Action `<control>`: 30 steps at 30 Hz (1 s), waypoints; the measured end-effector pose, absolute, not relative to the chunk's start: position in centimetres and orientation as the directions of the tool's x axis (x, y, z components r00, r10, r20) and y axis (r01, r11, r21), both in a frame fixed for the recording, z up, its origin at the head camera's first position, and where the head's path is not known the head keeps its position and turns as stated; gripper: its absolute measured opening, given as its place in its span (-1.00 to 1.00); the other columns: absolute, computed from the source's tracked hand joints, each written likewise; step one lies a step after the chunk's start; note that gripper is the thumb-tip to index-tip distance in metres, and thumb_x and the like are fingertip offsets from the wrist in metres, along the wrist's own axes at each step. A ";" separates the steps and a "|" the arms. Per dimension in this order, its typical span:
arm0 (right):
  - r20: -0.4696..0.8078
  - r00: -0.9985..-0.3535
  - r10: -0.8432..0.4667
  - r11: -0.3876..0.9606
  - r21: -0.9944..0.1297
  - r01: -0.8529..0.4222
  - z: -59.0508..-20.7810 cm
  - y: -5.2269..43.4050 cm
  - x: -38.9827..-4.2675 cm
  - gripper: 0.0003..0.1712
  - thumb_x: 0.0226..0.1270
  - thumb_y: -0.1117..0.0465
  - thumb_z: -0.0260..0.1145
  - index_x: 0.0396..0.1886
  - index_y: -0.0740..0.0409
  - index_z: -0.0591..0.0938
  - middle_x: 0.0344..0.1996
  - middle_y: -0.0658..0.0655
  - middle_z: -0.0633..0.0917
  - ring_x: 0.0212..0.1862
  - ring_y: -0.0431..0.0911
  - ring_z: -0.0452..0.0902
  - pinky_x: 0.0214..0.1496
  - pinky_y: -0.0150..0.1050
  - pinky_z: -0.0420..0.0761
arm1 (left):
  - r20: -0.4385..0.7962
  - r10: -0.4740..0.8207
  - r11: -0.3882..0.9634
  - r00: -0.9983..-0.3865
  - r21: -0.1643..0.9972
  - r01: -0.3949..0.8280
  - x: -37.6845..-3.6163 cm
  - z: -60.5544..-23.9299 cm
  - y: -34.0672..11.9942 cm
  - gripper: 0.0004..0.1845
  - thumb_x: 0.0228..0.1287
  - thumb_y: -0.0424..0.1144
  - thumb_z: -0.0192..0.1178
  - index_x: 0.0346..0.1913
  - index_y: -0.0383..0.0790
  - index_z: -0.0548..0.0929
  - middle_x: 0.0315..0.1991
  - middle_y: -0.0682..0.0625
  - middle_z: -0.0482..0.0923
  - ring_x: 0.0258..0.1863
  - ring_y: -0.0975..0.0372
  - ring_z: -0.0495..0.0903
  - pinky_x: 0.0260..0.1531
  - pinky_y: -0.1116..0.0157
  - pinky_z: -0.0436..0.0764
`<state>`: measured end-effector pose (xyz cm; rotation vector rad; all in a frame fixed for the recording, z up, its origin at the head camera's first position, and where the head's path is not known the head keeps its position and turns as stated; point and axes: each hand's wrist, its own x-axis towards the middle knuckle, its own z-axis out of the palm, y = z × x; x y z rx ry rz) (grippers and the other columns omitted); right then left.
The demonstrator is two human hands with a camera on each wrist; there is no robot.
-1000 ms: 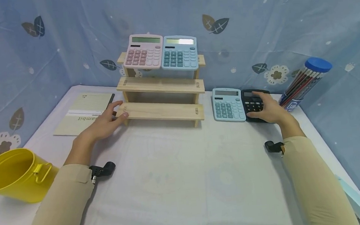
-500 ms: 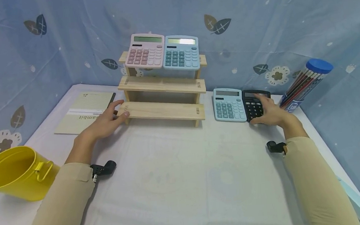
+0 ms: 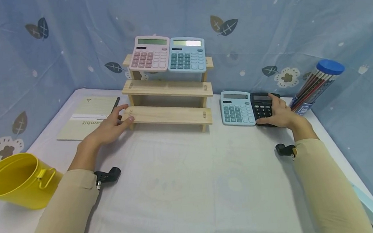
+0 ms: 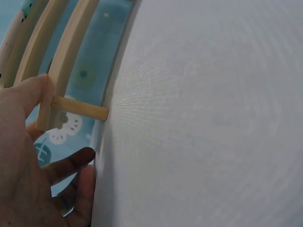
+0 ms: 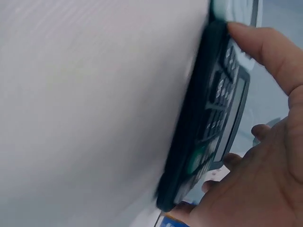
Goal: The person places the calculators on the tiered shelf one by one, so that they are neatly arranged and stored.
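At the left end of a three-tier wooden shelf point(image 3: 167, 115), my left hand point(image 3: 109, 127) pinches the bottom board between thumb and fingers. In the left wrist view the thumb point(image 4: 34, 92) lies on the board's end, with other fingers curled below. A black calculator point(image 3: 261, 109) lies flat on the table, and my right hand point(image 3: 280, 114) spans it. The right wrist view shows the thumb point(image 5: 258, 42) at one edge of the black calculator point(image 5: 201, 123) and the fingers at the opposite side. Against its left side lies a light blue calculator point(image 3: 237, 109).
A pink calculator point(image 3: 149, 54) and another blue calculator point(image 3: 187, 55) lean on the top tier. A notebook point(image 3: 81, 118) lies left of the shelf, a yellow bucket point(image 3: 32, 185) nearer. A blue-lidded tube of pencils point(image 3: 314, 87) stands right, before the blue curtain point(image 3: 290, 26).
My right fingers have shifted rightward off the black calculator's display toward its right edge, while the thumb stays near its lower left corner. The left hand keeps its place on the shelf.
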<state>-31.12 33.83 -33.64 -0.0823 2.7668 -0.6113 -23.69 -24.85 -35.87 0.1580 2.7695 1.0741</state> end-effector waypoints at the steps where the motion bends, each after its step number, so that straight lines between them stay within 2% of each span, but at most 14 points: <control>1: -0.287 -0.951 -0.112 0.905 -0.424 0.021 -33.6 33.9 -31.1 0.48 0.30 -0.24 0.42 0.62 0.10 -0.53 0.54 0.58 -0.41 0.52 0.60 -0.41 0.40 0.58 -0.18 | -0.115 0.162 0.735 -0.980 0.677 0.042 -23.7 -35.8 -24.8 -0.11 0.56 0.31 -0.11 0.68 0.00 -0.22 0.42 -0.49 0.22 0.36 -0.32 0.35 0.26 -0.31 0.35; 9: -0.316 -0.942 -0.114 0.908 -0.417 0.030 -33.1 35.2 -30.6 0.42 0.37 -0.12 0.36 0.59 0.08 -0.61 0.52 0.58 -0.51 0.48 0.67 -0.47 0.38 0.59 -0.20 | -0.081 0.196 0.715 -0.977 0.694 0.086 -24.3 -35.7 -24.2 -0.13 0.58 0.26 -0.09 0.67 -0.02 -0.20 0.47 -0.45 0.20 0.41 -0.28 0.31 0.29 -0.29 0.33; 13: -0.327 -0.940 -0.091 0.934 -0.357 0.034 -32.9 35.6 -30.5 0.47 0.33 -0.23 0.37 0.59 0.12 -0.61 0.50 0.60 -0.52 0.46 0.70 -0.46 0.37 0.61 -0.18 | -0.073 0.197 0.712 -0.978 0.696 0.091 -24.4 -35.7 -23.8 -0.13 0.57 0.26 -0.08 0.67 -0.03 -0.19 0.47 -0.44 0.20 0.41 -0.28 0.31 0.29 -0.29 0.33; 18: -0.290 -0.953 -0.090 0.955 -0.296 0.000 -33.0 35.6 -30.7 0.55 0.24 -0.32 0.42 0.60 0.16 -0.56 0.52 0.61 -0.45 0.45 0.72 -0.30 0.37 0.60 -0.06 | -0.087 0.175 0.725 -0.981 0.686 0.068 -24.3 -35.7 -23.6 -0.12 0.56 0.28 -0.09 0.68 -0.01 -0.20 0.48 -0.46 0.19 0.42 -0.30 0.30 0.30 -0.32 0.31; 22: -0.242 -0.965 -0.096 0.943 -0.333 -0.011 -32.7 35.8 -30.4 0.55 0.21 -0.24 0.49 0.62 0.10 -0.53 0.55 0.57 -0.39 0.44 0.72 -0.26 0.33 0.63 -0.04 | -0.100 0.170 0.728 -0.980 0.684 0.056 -24.2 -35.8 -23.6 -0.12 0.56 0.29 -0.10 0.68 0.00 -0.21 0.47 -0.48 0.18 0.41 -0.33 0.30 0.29 -0.33 0.31; 27: -0.212 -0.973 -0.097 0.912 -0.410 -0.002 -32.8 35.5 -30.2 0.54 0.20 -0.17 0.52 0.64 0.01 -0.51 0.57 0.52 -0.38 0.46 0.71 -0.40 0.31 0.67 -0.16 | -0.120 0.162 0.740 -0.980 0.672 0.040 -23.7 -35.7 -24.3 -0.12 0.57 0.29 -0.12 0.68 0.00 -0.22 0.43 -0.50 0.20 0.38 -0.34 0.31 0.26 -0.34 0.33; 30: -0.157 -0.984 -0.080 0.903 -0.430 -0.005 -32.6 35.0 -30.0 0.52 0.19 -0.12 0.53 0.66 0.01 -0.47 0.59 0.52 -0.31 0.48 0.69 -0.32 0.32 0.66 -0.11 | -0.119 0.159 0.744 -0.980 0.668 0.039 -23.5 -35.7 -24.6 -0.12 0.56 0.31 -0.11 0.68 0.01 -0.21 0.42 -0.49 0.22 0.37 -0.33 0.32 0.25 -0.34 0.34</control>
